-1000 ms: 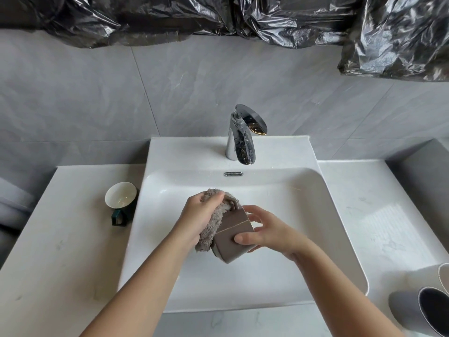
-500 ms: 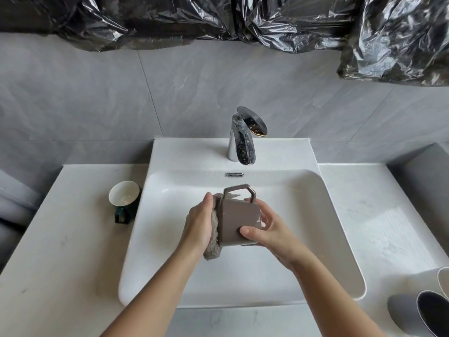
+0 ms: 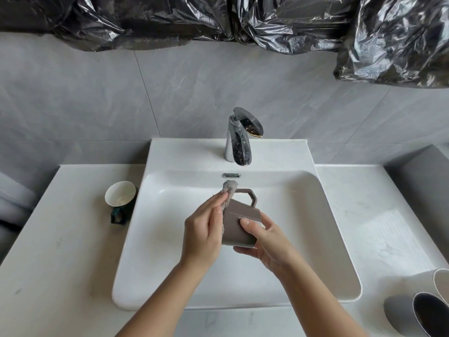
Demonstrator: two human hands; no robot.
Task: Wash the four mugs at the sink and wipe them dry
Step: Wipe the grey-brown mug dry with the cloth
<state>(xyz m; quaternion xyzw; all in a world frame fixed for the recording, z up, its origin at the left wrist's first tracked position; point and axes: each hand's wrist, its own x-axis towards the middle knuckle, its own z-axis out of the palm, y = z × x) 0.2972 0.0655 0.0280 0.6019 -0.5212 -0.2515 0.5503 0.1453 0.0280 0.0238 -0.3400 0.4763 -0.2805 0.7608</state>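
Note:
Over the white sink (image 3: 315, 239) I hold a brown mug (image 3: 237, 223) on its side, its angular handle pointing up. My right hand (image 3: 264, 242) grips the mug from below and from the right, thumb on its wall. My left hand (image 3: 202, 229) pinches a grey fluffy cloth (image 3: 229, 188) against the mug's left side, by the handle. A dark green mug (image 3: 120, 199) with a white inside stands on the counter to the left of the sink. At the bottom right lie a grey mug (image 3: 408, 314) and a pale mug (image 3: 439, 283).
A chrome tap (image 3: 239, 139) stands behind the basin with no water running. The white counter (image 3: 56, 251) extends to both sides of the sink. Black plastic sheeting (image 3: 218, 18) hangs across the grey tiled wall above.
The mug has turned from bottom-toward-me to handle-up. The cloth has slid from the mug's mouth and left side up toward the handle.

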